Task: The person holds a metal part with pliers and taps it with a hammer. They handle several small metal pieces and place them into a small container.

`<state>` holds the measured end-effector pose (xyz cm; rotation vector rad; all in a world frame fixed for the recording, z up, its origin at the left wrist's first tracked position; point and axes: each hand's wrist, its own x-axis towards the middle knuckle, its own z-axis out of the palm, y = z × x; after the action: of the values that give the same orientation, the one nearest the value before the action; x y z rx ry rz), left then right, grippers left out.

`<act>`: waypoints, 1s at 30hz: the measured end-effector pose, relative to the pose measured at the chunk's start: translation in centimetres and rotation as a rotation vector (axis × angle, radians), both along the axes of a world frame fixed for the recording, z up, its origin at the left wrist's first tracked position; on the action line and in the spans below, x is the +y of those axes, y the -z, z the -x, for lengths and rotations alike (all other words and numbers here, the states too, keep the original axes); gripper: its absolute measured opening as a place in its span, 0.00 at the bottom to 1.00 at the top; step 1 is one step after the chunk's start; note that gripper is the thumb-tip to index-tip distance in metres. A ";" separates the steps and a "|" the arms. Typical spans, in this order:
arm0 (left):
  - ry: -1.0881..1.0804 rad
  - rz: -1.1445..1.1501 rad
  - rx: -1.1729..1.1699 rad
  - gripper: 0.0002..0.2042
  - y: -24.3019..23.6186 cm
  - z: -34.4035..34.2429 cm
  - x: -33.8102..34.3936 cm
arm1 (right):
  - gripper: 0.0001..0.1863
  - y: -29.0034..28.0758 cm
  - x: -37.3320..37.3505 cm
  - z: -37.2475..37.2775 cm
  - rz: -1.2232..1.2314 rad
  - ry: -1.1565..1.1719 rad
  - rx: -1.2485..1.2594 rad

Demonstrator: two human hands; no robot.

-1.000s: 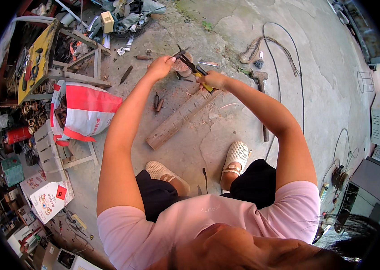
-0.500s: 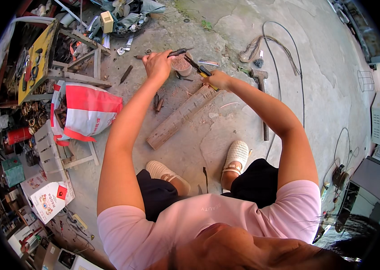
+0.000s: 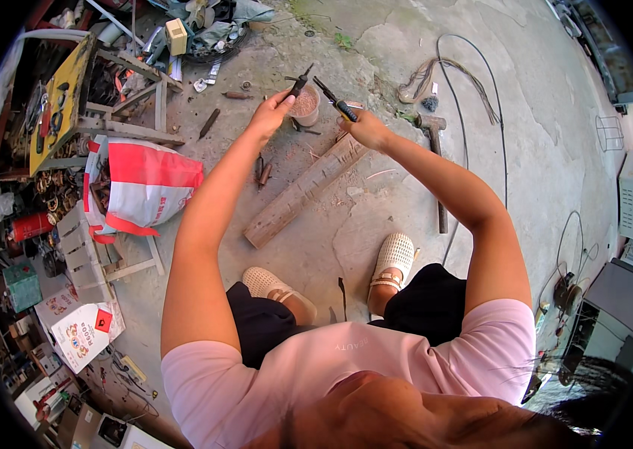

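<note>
My left hand (image 3: 270, 117) is closed around a dark, slim piece with a pointed tip (image 3: 302, 81), tilted upward; its exact kind is unclear. In my right hand (image 3: 366, 129) are pliers with yellow and black handles (image 3: 337, 102), their dark jaws aimed up and left, apart from the pointed piece. Between the hands stands a cup (image 3: 306, 111) filled with reddish, copper-coloured bits. A wooden plank (image 3: 297, 196) lies slantwise on the concrete below them, its far end by my right hand.
To the right lies a hammer (image 3: 434, 146), with a coil of cable (image 3: 473, 86) beyond it. Short brown pieces (image 3: 264, 173) and a dark strip (image 3: 210, 123) lie on the left. A red and white bag (image 3: 153, 179) leans by cluttered wooden frames. My feet flank the plank's near side.
My left hand has turned and lowered slightly, swinging the pointed piece from nearly level to upright. The pliers have shifted a little up and right. A brown piece on the floor is now uncovered.
</note>
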<state>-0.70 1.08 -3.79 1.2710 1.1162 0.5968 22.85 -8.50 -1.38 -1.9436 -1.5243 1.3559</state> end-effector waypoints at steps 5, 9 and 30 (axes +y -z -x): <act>0.009 0.070 -0.003 0.17 -0.3 0.1 0.1 | 0.23 -1.0 0.1 0.2 -0.120 0.035 -0.032; 0.025 0.053 0.002 0.16 0.0 0.4 0.2 | 0.22 -2.5 -0.3 0.9 -0.202 0.046 -0.081; 0.096 0.020 0.008 0.17 -0.4 -0.2 0.0 | 0.24 -3.6 0.8 1.7 -0.227 -0.005 -0.192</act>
<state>-0.49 1.05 -3.36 1.3032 1.0587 0.5082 21.17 -7.73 2.19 -1.9711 -1.6877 0.9721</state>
